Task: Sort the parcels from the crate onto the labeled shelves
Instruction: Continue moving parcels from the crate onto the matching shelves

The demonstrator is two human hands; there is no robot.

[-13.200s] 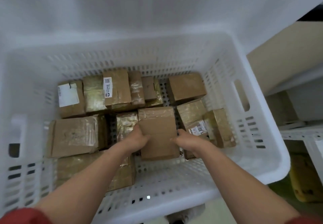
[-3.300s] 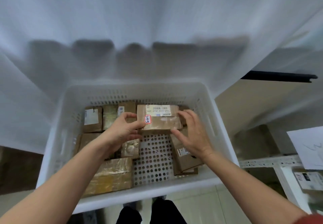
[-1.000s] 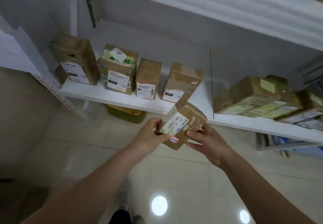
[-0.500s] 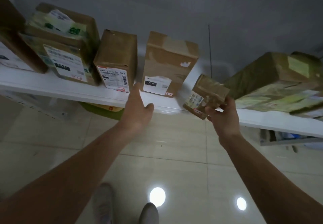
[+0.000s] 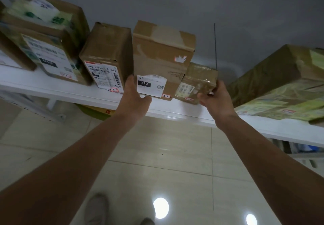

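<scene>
A small taped brown parcel [image 5: 197, 82] with a white label and a red-edged tag sits on the white shelf [image 5: 73, 91], tight against the right side of a taller box marked 010 [image 5: 157, 63]. My right hand [image 5: 216, 96] grips the small parcel's right end, fingers curled round its corner. My left hand [image 5: 134, 96] rests with straight fingers against the lower left edge of the 010 box, thumb spread under it at the shelf's front.
More standing parcels fill the shelf to the left, among them a labelled box [image 5: 105, 58] and a green-taped one [image 5: 43, 37]. Large flat parcels [image 5: 280, 86] lie in the section to the right. A thin divider line [image 5: 215, 45] marks the back wall. Tiled floor lies below.
My right hand has carried the small parcel onto the shelf beside the 010 box. My left hand has moved up from the shelf edge to that box's left side.
</scene>
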